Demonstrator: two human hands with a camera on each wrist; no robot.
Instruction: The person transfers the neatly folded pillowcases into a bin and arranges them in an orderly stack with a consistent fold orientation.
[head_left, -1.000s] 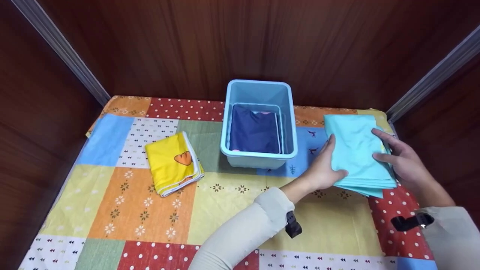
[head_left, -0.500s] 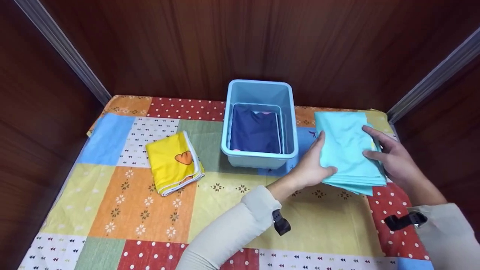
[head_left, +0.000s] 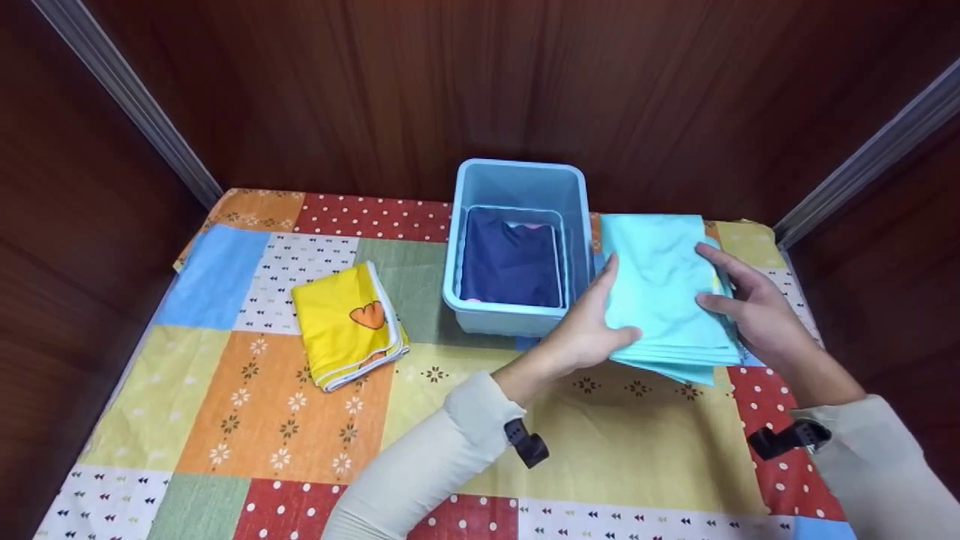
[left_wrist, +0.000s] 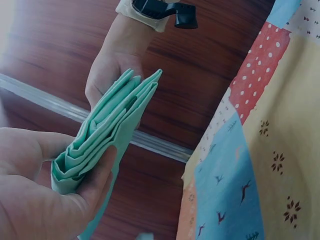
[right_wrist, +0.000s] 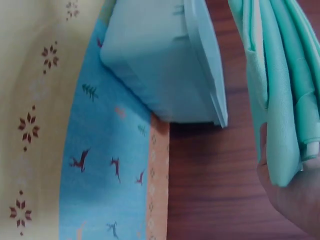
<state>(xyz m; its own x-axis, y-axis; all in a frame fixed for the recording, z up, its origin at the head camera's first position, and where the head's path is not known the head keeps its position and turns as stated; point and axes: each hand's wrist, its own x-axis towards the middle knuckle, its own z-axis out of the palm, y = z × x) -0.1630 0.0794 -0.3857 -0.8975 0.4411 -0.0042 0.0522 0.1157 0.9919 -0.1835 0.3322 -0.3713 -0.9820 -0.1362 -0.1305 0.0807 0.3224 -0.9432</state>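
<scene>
A folded turquoise cloth (head_left: pixel 660 285), several layers thick, is held up between both hands above the table, right of the bin. My left hand (head_left: pixel 585 330) grips its left edge, thumb on the top face and fingers going underneath. On the opposite edge my right hand (head_left: pixel 757 307) holds on, two digits lying over the top. Seen from the left wrist, the stacked folds of the cloth (left_wrist: pixel 105 125) sit between thumb and fingers of the left hand (left_wrist: pixel 45 185). The light blue plastic bin (head_left: pixel 517 308) contains a folded navy cloth (head_left: pixel 510 262).
A folded yellow cloth (head_left: pixel 345 322) with white edging and an orange print lies left of the bin. A patchwork-patterned tablecloth (head_left: pixel 285 420) covers the table. Dark wood-grain panels (head_left: pixel 337 90) enclose the back and both sides.
Both hands have carried the turquoise cloth leftward and slightly toward the back, closer to the bin. The bin, navy cloth and yellow cloth have stayed in place.
</scene>
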